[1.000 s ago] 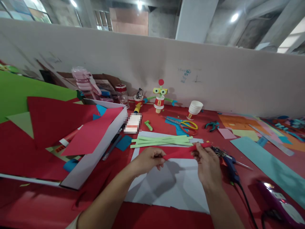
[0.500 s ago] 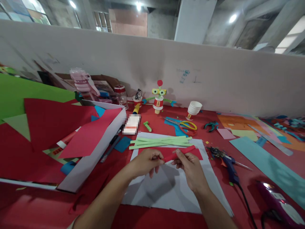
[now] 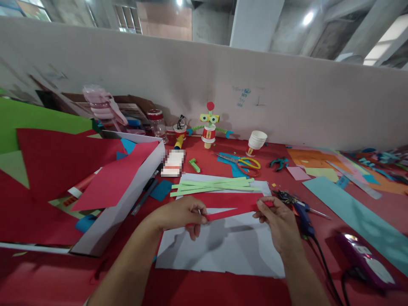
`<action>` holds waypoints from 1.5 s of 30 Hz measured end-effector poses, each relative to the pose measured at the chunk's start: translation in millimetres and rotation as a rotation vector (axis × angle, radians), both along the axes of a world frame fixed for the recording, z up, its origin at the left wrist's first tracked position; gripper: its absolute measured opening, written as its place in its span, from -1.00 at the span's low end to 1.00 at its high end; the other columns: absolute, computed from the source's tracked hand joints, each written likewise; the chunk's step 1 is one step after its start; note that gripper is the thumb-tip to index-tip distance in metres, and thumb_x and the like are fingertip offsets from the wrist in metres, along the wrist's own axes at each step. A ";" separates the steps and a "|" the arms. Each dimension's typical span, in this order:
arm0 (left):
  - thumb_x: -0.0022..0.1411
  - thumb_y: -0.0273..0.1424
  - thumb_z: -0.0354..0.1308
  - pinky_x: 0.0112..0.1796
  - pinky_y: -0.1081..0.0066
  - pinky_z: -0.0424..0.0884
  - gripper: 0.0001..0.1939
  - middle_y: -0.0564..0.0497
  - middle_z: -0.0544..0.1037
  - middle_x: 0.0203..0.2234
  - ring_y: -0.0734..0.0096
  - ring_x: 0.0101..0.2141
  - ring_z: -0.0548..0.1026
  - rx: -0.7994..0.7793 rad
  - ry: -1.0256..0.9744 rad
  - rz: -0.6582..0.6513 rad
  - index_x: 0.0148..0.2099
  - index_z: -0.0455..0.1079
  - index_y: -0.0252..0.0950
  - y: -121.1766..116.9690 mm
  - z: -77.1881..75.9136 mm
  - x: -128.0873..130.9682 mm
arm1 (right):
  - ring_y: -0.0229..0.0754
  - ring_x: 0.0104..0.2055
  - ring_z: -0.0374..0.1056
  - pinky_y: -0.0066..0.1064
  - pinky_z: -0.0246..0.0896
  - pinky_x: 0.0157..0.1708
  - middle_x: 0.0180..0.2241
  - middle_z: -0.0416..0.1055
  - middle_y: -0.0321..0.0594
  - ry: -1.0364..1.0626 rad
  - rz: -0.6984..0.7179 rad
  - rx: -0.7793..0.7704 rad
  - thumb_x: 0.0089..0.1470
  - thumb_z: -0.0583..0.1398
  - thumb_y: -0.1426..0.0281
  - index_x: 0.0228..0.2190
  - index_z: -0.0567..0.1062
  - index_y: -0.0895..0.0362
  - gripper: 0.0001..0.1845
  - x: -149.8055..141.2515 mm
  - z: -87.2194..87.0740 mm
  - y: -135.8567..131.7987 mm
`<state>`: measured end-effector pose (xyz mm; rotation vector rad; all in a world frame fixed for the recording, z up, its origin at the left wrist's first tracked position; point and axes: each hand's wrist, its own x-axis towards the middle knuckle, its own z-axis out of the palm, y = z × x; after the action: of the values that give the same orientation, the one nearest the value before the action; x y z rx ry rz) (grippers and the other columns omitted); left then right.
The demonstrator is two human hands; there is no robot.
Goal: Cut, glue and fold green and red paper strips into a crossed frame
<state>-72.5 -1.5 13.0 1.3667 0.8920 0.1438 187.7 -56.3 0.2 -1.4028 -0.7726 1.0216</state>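
Between my two hands a narrow red paper strip (image 3: 228, 213) is stretched above a white sheet (image 3: 219, 250). My left hand (image 3: 186, 214) pinches its left end, and my right hand (image 3: 274, 216) grips it near the right end with thumb and fingers. Behind the strip, a wider piece of red paper (image 3: 223, 199) lies on the white sheet. Several light green paper strips (image 3: 216, 185) rest crosswise along the sheet's far edge. A folded green paper spring (image 3: 194, 165) lies just beyond them.
A box (image 3: 117, 199) of coloured paper stands left. At the back are a paper-cup figure (image 3: 209, 134), stacked cups (image 3: 256, 141) and scissors (image 3: 244, 161). To the right lie pliers (image 3: 279, 164), a glue gun (image 3: 304, 216), a purple device (image 3: 366, 261) and a blue sheet (image 3: 353, 216).
My hands have moved apart, the right one to the right and the left one slightly left. More of the red strip now shows between them. The view has shifted a little.
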 end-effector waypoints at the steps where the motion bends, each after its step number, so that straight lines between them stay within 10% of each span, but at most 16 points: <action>1: 0.07 -0.30 0.13 -0.48 0.42 0.36 -0.85 0.09 0.46 -0.66 0.46 -0.66 0.43 -0.001 0.015 -0.024 -0.41 0.33 -0.29 -0.1 1.3 -3.0 | -0.28 -0.62 0.34 -0.53 0.13 -0.61 -0.70 0.41 -0.31 0.011 0.011 -0.001 -0.33 0.41 0.12 -0.45 0.45 0.15 -0.54 0.0 -1.9 -2.0; 12: 0.18 -0.26 0.05 -0.36 0.42 0.34 -0.74 0.01 0.52 -0.39 0.35 -0.37 0.45 0.473 0.086 0.089 -0.16 0.42 -0.27 -16.0 -19.6 43.6 | -0.22 -0.52 0.43 -0.45 0.28 -0.48 -0.59 0.45 -0.32 0.131 0.162 -0.132 -0.30 0.39 0.11 -0.48 0.44 0.14 -0.58 -19.8 -13.0 -2.1; 24: 0.23 -0.41 0.09 -0.23 0.28 0.36 -0.70 -0.06 0.40 -0.32 0.27 -0.25 0.32 1.209 0.232 0.175 0.00 0.47 -0.18 -38.8 -47.1 72.7 | -0.34 -0.70 0.21 -0.55 -0.05 -0.71 -0.72 0.36 -0.38 -0.204 0.158 -0.163 -0.19 0.27 0.20 -0.44 0.46 0.16 -0.71 -0.8 -16.8 0.0; 45: 0.26 -0.49 -0.03 -0.26 0.34 0.37 -0.66 -0.05 0.43 -0.32 0.30 -0.25 0.42 1.107 0.324 0.106 -0.02 0.49 -0.18 -40.1 -47.1 74.7 | -0.15 -0.24 0.38 -0.37 0.22 -0.26 -0.35 0.47 -0.22 -0.966 0.341 -0.016 -0.01 0.25 0.46 -0.36 0.62 0.03 -0.85 24.5 -31.5 -1.6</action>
<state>2.2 -41.6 -34.1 2.4107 1.2217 0.5697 212.2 -57.9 -31.3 -1.8146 -1.7497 0.5397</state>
